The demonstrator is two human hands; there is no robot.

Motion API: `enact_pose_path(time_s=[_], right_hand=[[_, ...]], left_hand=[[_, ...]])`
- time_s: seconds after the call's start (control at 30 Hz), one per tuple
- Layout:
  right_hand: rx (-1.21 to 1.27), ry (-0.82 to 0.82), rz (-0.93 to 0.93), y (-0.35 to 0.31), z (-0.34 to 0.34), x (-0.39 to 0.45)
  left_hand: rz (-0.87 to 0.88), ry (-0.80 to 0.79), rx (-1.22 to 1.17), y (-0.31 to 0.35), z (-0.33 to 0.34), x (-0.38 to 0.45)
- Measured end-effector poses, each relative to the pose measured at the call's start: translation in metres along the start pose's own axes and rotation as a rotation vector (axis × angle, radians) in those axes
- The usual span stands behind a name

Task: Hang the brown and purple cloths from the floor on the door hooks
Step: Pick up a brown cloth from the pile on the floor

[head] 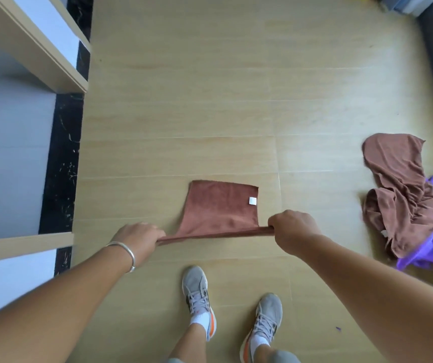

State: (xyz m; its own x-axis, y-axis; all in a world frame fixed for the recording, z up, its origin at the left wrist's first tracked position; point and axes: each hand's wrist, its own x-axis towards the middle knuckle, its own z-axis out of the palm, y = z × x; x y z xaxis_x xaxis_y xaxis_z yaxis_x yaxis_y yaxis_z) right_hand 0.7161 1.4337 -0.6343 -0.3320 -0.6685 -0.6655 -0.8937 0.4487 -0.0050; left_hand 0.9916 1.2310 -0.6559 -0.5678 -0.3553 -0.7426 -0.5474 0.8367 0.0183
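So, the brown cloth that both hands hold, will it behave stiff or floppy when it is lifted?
Probably floppy: the brown cloth hangs limp below the edge stretched between the left hand and right hand. Likely light, since pinching fingers carry it.

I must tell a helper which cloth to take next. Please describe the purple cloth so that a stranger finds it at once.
Look at the wooden floor, at its right edge, where a crumpled pile lies. The purple cloth sits under a loose brown cloth, peeking out at the bottom and side. It is the only purple thing there.

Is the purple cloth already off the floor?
No. The purple cloth lies on the floor, partly under a crumpled brown cloth, untouched by either hand.
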Motion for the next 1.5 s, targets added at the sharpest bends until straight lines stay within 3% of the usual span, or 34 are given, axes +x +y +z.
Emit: enact_pose_path(time_s=[0.13, 0.27, 0.67, 0.9, 1.1, 1.3, 1.5], right_hand=[[-0.014, -0.047, 0.034, -0.007, -0.009, 0.023], [0.011, 0.026, 0.066, 0.001, -0.042, 0.055], [0.093, 0.396, 0.167, 0.032, -0.218, 0.109], [0.086, 0.606, 0.122, 0.034, -0.272, 0.100], [0.010, 0.578, 0.025, 0.031, -0.195, 0.075], [0.017, 0.355, -0.072, 0.024, -0.068, 0.052], [-0.002, 0.130, -0.066, 0.015, 0.051, 0.042]], left_hand=[[-0.044, -0.028, -0.149, -0.020, 0.005, 0.017], [-0.095, 0.028, -0.254, -0.042, -0.031, 0.049], [-0.189, 0.432, -0.195, -0.095, -0.240, 0.065], [-0.184, 0.698, -0.109, -0.109, -0.278, 0.028], [-0.092, 0.589, 0.022, -0.100, -0.205, 0.011], [-0.085, 0.278, -0.042, -0.067, -0.083, 0.021], [-0.085, 0.091, -0.133, -0.035, 0.035, 0.036]])
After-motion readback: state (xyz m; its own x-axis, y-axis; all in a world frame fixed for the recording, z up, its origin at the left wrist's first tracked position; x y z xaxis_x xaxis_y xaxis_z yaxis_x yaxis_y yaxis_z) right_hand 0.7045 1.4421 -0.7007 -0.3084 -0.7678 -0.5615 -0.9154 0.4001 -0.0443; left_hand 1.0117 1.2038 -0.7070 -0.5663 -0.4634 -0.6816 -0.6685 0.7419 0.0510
